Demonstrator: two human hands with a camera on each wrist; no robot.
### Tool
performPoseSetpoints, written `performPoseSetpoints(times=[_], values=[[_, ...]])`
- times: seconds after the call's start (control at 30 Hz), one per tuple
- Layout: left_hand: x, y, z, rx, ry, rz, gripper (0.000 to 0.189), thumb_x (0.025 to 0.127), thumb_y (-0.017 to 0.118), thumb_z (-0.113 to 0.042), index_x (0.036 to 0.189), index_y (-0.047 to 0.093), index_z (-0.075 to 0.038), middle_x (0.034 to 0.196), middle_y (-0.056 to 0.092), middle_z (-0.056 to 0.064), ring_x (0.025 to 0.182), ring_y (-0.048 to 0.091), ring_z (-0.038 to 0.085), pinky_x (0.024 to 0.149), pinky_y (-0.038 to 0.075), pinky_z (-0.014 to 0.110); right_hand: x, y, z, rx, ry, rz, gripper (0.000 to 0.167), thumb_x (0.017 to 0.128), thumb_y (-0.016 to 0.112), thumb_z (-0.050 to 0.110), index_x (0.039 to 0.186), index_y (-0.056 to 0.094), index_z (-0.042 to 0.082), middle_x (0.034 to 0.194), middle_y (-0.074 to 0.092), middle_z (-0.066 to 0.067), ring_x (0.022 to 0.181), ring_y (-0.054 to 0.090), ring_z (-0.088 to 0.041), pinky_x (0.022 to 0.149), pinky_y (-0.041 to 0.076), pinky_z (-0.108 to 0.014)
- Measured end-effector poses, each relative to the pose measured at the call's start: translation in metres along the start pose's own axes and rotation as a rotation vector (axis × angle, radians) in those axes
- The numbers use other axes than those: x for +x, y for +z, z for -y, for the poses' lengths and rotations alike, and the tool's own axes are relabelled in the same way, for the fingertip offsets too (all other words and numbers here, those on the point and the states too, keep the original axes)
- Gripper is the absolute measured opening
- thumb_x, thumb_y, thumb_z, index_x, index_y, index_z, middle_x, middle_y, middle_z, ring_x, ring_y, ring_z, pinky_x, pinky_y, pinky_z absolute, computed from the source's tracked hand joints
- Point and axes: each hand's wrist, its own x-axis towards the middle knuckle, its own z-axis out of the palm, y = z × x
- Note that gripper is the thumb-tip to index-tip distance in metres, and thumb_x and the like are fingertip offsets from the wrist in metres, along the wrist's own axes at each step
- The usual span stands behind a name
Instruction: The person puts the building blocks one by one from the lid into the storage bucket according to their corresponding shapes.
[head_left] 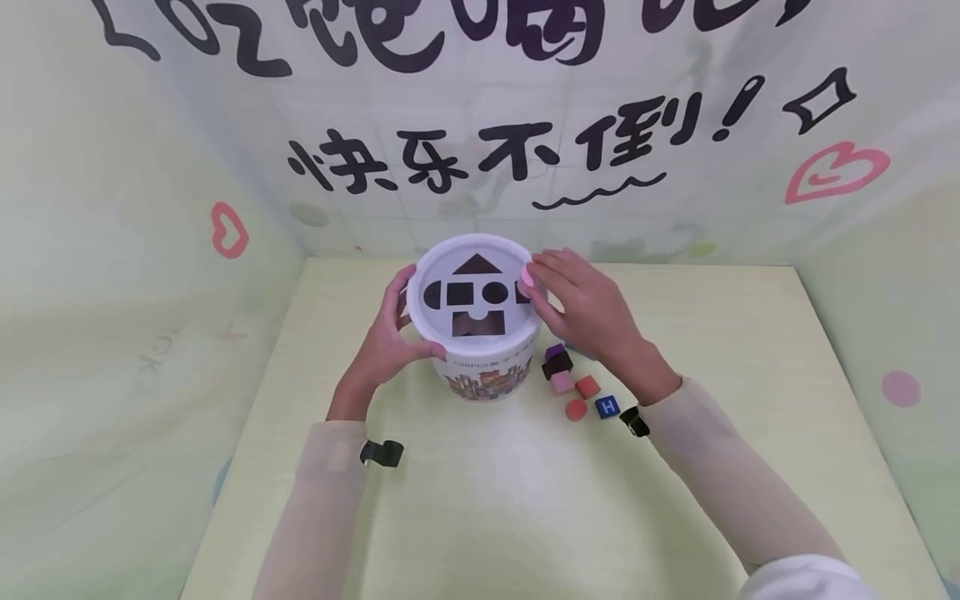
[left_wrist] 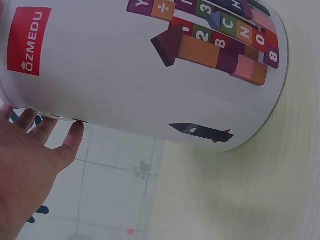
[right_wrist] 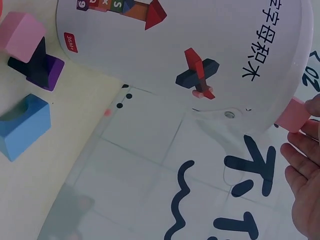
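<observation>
A white bucket point(head_left: 487, 375) with printed block pictures stands upright on the table. Its lid point(head_left: 442, 329) has several dark cut-out holes: a triangle, a square, a circle, a half circle and others. My left hand point(head_left: 385, 333) grips the bucket at its left side, thumb at the front of the rim and fingers round the back. In my right hand point(head_left: 588, 304), thumb and fingers pinch a pink block point(right_wrist: 292, 115) at the lid's right edge, beside the rightmost hole. My right fingers partly cover that block in the head view.
Right of the bucket lie loose blocks: a pink one point(head_left: 561, 382), a black one point(head_left: 557, 363), a purple one point(right_wrist: 52, 74), an orange-red one point(head_left: 588, 387), a round red one point(head_left: 576, 409) and a blue H cube point(head_left: 607, 407). A blue arched block point(right_wrist: 25, 127) lies nearby. A printed wall point(head_left: 465, 217) rises behind.
</observation>
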Motion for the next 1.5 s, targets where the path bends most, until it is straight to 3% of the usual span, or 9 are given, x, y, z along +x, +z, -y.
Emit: performPoseSetpoints(times=[0.4,0.7,0.9,1.1,1.27,1.5], values=[[0.0,0.003,0.0,0.002,-0.017,0.006,0.122,0.059,0.09,-0.047,0.154,0.017,-0.024,0.154,0.031,-0.003,0.142,0.029,0.022,0.113,0.031,0.05,0.019,0.013,0.014,0.006,-0.028,0.023,0.032,0.092,0.066,0.021,0.117,0.069,0.001,0.119,0.068,-0.015,0.116,0.061,-0.027,0.109,0.04,-0.04],[0.0,0.001,0.0,0.0,0.009,0.001,0.12,0.061,0.09,-0.045,0.154,0.017,-0.022,0.154,0.029,-0.002,0.142,0.029,0.026,0.113,0.03,0.052,0.036,0.022,0.028,0.046,-0.025,0.078,0.031,0.093,0.065,0.022,0.118,0.068,0.003,0.123,0.067,-0.011,0.121,0.058,-0.025,0.113,0.035,-0.035],[0.001,0.0,0.0,0.006,0.011,0.005,0.12,0.061,0.09,-0.047,0.154,0.017,-0.022,0.154,0.03,-0.003,0.142,0.03,0.021,0.113,0.03,0.051,0.041,0.03,0.034,0.103,-0.014,0.049,0.031,0.094,0.063,0.022,0.119,0.067,0.003,0.121,0.067,-0.011,0.12,0.059,-0.022,0.108,0.042,-0.034],[0.001,0.001,0.001,-0.004,0.016,0.008,0.121,0.061,0.09,-0.047,0.154,0.017,-0.021,0.154,0.03,-0.002,0.143,0.028,0.027,0.113,0.03,0.051,0.046,0.036,0.039,0.137,0.011,0.072,0.031,0.095,0.064,0.024,0.119,0.067,0.005,0.12,0.068,-0.009,0.12,0.059,-0.021,0.108,0.042,-0.033],[0.002,0.0,0.001,-0.006,0.0,0.015,0.12,0.063,0.091,-0.04,0.155,0.015,-0.021,0.155,0.028,-0.002,0.143,0.028,0.02,0.114,0.03,0.049,0.052,0.039,0.044,0.142,-0.014,0.111,0.031,0.094,0.065,0.022,0.118,0.068,0.003,0.12,0.069,-0.009,0.119,0.06,-0.023,0.111,0.039,-0.034],[0.003,-0.002,0.001,-0.015,-0.012,0.035,0.123,0.065,0.092,-0.029,0.155,0.01,-0.013,0.158,0.023,0.006,0.144,0.025,0.025,0.114,0.028,0.052,0.061,0.042,0.052,0.179,-0.012,0.158,0.026,0.096,0.061,0.024,0.115,0.069,0.007,0.119,0.069,-0.005,0.119,0.06,-0.02,0.11,0.039,-0.031]])
